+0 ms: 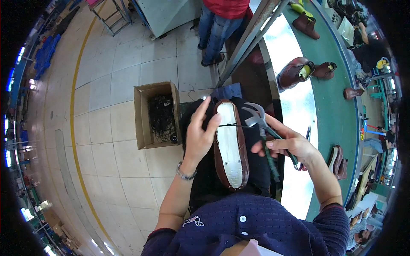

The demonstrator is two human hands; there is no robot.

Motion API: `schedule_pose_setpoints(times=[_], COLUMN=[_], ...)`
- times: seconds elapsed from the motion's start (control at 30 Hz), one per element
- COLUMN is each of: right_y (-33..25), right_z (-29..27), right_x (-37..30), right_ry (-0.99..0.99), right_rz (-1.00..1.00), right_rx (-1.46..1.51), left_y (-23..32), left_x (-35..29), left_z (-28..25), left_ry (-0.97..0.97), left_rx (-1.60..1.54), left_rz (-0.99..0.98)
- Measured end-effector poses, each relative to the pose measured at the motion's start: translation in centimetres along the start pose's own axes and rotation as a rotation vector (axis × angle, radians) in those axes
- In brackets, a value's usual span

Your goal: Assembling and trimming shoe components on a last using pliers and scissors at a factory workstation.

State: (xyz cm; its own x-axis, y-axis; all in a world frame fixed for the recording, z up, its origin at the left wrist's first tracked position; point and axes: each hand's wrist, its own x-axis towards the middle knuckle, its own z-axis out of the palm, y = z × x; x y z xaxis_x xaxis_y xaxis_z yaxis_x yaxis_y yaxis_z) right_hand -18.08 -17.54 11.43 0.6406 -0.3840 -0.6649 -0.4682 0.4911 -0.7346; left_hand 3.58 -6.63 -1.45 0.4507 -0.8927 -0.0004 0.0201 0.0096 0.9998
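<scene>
A brown leather shoe upper lies sole-up across my lap, its long white insole facing me. A thin black cord crosses the insole and stretches toward the jaws of a pair of pincers. My right hand grips the pincers by their dark green handles, to the right of the shoe. My left hand is open at the shoe's left edge, thumb and fingers apart, with the thumb near the cord. Whether the thumb touches the shoe, I cannot tell.
On the left floor stands a cardboard box holding black scraps. A metal ledge and a green conveyor belt run along my right, carrying several brown shoes. A person in jeans stands ahead beside a slanting metal post.
</scene>
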Motion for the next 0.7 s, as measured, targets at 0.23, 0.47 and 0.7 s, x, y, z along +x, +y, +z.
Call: schedule_pose_setpoints(times=[0.23, 0.47, 0.7], right_y=[-2.0, -4.0, -1.3], right_z=[2.3, 4.2, 5.5], right_x=[4.0, 4.6, 4.0], right_ry=[-0.167, -0.055, 0.098], right_rz=[0.085, 0.155, -0.039], right_rx=[0.007, -0.363, -0.692], left_y=[-0.9, -0.7, -0.5], left_x=[1.5, 2.0, 1.8], left_z=[2.8, 2.6, 2.7], left_ry=[0.006, 0.042, 0.084], left_rx=[-0.134, -0.088, -0.082], left_rz=[-0.055, -0.061, -0.018])
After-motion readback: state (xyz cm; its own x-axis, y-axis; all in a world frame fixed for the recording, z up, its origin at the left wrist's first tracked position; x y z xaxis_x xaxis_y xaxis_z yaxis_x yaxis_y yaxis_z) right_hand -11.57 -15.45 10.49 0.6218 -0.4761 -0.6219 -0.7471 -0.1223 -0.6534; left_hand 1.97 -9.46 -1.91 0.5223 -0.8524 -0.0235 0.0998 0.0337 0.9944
